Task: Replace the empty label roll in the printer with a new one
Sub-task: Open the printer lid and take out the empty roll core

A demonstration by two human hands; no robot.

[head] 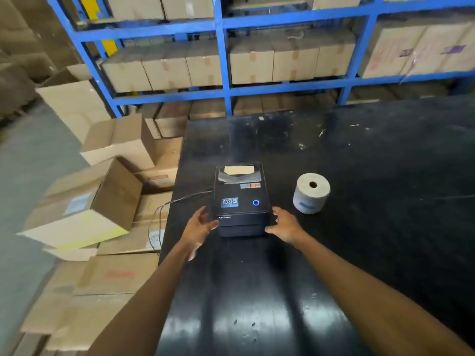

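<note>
Both forearms reach forward over the black table (385, 155) toward the printer (241, 201), which sits lid shut near the table's left edge. The left hand (199, 227) is open, fingers spread, palm facing the printer's left front corner. The right hand (285, 224) is open too, palm down, thumb at the right front corner. The new label roll (311, 192) stands on end just right of the printer, untouched.

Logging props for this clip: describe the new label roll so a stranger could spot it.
On the black table, look right of the black printer. The label roll stands on end there, the table's only pale cylinder, its core hole facing up.
</note>
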